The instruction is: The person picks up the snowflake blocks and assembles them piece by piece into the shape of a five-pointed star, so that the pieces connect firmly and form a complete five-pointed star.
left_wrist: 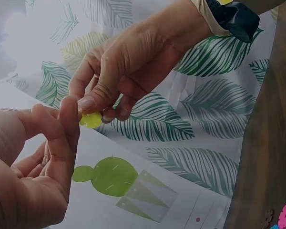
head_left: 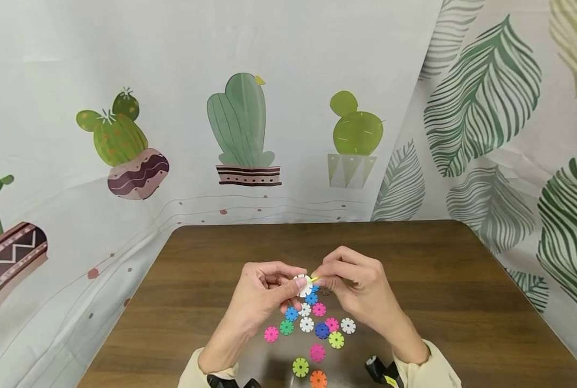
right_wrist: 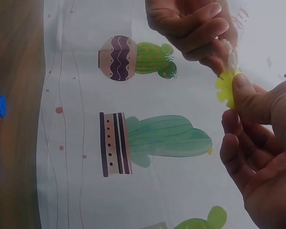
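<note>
In the lower middle of the head view, the white disc [head_left: 306, 291] faces the camera, and the yellow disc [right_wrist: 225, 89] at its right shows edge-on, slanting slightly up rightward. Loose coloured discs [head_left: 318, 353] scatter below on the table [head_left: 172, 307]. The left hand [head_left: 266, 293] pinches the white disc, thumb partly covering it; the right hand [head_left: 358, 283], angled in from lower right, pinches the yellow.

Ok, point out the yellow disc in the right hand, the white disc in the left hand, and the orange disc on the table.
Yellow disc [right_wrist: 224, 89]: right wrist view, on its uncovered notched face.
White disc [head_left: 305, 291]: head view, lower part of its face.
Orange disc [head_left: 322, 379]: head view, near its centre.
</note>
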`<state>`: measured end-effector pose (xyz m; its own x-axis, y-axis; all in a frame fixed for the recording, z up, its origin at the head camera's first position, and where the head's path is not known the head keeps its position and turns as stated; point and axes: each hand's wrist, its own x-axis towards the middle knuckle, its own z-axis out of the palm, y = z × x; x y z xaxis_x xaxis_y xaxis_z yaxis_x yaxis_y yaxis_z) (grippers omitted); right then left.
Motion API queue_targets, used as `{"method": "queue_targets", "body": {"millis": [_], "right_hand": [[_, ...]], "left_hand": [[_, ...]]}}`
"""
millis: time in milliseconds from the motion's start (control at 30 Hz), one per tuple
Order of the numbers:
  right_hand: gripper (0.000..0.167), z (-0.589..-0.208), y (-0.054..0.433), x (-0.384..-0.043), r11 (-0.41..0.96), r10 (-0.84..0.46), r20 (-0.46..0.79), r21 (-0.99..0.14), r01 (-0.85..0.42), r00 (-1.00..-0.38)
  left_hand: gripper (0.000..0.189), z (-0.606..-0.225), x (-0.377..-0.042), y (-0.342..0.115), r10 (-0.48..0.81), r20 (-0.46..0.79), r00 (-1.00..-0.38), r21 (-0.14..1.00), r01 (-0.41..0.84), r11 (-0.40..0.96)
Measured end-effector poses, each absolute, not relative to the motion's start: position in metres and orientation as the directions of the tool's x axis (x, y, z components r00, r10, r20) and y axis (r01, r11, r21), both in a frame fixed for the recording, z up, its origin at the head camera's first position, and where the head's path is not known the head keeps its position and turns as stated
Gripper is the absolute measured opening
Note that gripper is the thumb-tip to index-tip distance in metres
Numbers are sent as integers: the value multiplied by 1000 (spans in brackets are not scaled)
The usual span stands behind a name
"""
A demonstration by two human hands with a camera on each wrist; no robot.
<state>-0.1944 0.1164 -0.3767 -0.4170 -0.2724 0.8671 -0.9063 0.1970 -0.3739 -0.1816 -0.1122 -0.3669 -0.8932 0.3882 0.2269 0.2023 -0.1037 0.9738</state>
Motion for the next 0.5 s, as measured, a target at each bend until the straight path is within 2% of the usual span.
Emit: {"method": "queue_targets", "body": {"millis": [133,267,500], "right_hand": [[6,-378,115,-194,225,-250,866,-383,-896,-433],[12,-382,114,-193,216,-224,840,-451,-866,-494],[8,-386,113,-192,-17,-225,703,-695,-719,-674]], "left_hand": [[30,-368,-183,-112,398,218,-891,976,195,-97],[31,-370,-182,-111,397,216,-892,976,182,-120],[27,-370,-181,-109,390,223,-893,973,181,-140]]}}
